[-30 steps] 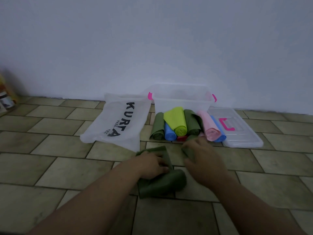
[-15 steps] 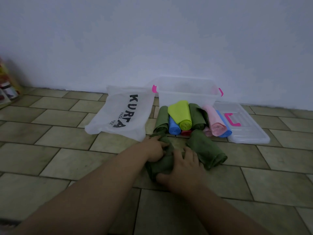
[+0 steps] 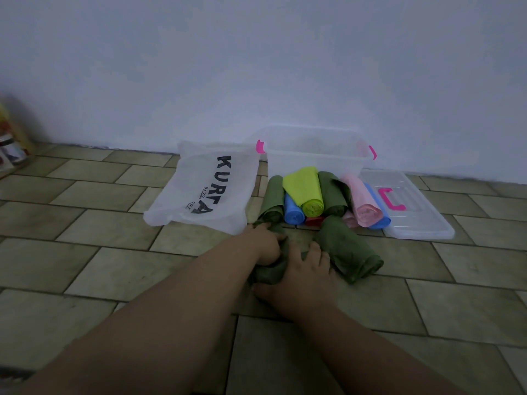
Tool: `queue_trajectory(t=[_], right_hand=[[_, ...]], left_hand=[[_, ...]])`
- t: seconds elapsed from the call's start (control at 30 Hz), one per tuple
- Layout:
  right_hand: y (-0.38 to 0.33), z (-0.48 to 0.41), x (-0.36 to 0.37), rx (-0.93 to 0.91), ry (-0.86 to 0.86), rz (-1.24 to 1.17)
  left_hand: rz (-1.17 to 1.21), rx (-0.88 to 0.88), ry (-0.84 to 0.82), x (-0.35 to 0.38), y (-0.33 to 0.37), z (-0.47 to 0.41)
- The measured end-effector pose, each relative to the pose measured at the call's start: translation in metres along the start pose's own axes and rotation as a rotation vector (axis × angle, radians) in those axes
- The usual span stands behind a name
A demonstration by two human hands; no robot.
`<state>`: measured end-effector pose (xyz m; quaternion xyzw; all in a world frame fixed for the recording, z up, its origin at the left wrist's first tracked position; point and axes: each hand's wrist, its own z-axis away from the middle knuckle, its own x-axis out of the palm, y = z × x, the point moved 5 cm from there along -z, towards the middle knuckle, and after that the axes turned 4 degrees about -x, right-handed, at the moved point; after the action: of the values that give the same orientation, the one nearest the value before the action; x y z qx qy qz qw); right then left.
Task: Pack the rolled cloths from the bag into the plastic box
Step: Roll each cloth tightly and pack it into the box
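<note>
- The left hand grips a dark green cloth on the tiled floor, with its fingers curled into the fabric.
- The right hand lies on top of the same cloth, with the fingers spread forward.
- Just right of the hands lies a rolled green cloth, touching the right fingertips.
- Behind it is a pile of rolls: green, blue, yellow-green, pink and something small and red.
- The pile leans against the clear plastic box, which stands open by the wall and has pink latches.
- The lid lies flat to the right of the box.
- The white bag, printed "KURTA", lies to the left of the pile.
</note>
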<state>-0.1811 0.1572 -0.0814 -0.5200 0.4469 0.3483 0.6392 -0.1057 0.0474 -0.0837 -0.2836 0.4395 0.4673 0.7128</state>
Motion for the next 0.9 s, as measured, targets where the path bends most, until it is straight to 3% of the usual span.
queue_trajectory(t=[0.1,0.23,0.43,0.73,0.9], right_hand=[[0.001,0.010,-0.005,-0.070,0.046,0.001],[0.001,0.030,-0.024,-0.173,0.244,-0.037],[0.008,0.042,-0.005,-0.206,0.014,0.057],[0.014,0.042,-0.002,-0.204,0.000,0.068],[0.015,0.038,0.001,-0.215,-0.042,0.080]], left_hand=[[-0.015,-0.005,-0.021,-0.001,-0.002,-0.002],[0.004,0.003,-0.026,0.002,-0.002,-0.005],[0.009,-0.018,0.018,0.013,-0.003,-0.008],[0.069,-0.029,0.061,0.015,0.001,0.005],[0.104,-0.025,0.202,-0.003,0.012,0.039]])
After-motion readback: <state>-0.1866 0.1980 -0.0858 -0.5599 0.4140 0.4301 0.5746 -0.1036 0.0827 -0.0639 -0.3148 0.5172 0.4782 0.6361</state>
